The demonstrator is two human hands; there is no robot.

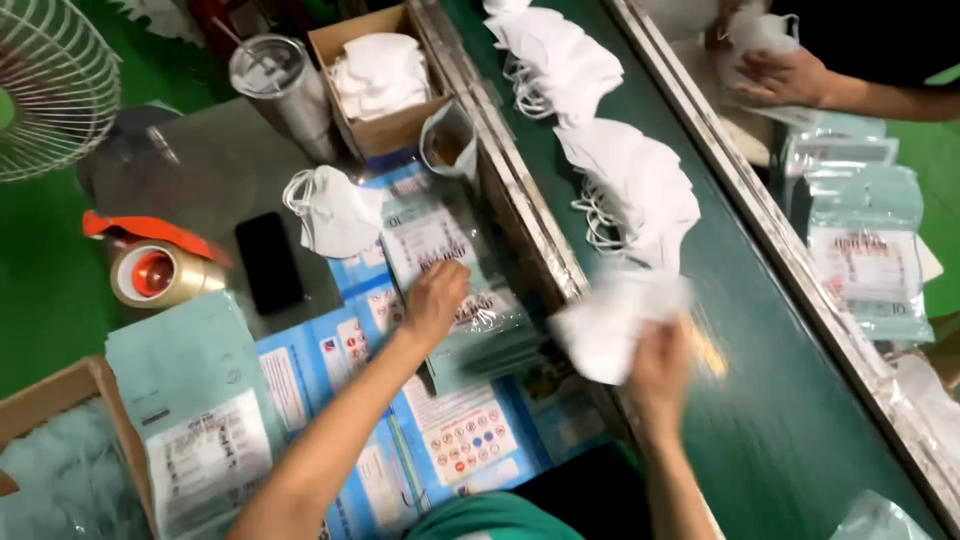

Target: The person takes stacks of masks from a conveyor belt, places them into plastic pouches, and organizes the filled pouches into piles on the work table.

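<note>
My left hand (435, 298) rests palm down on a stack of clear printed pouches (470, 330) lying on the work table. My right hand (655, 370) grips a bunch of white face masks (610, 320), blurred by motion, held over the near edge of the green conveyor belt (790, 400). More white masks (630, 180) lie in an overlapping row farther up the belt. A single white mask (335, 212) lies on the table behind my left hand.
A cardboard box of masks (380, 80), a steel tumbler (280, 85), a black phone (268, 262), a tape dispenser (155, 265) and a fan (50, 85) sit on the left. Another person's hands (780, 70) handle masks across the belt beside stacked pouches (865, 250).
</note>
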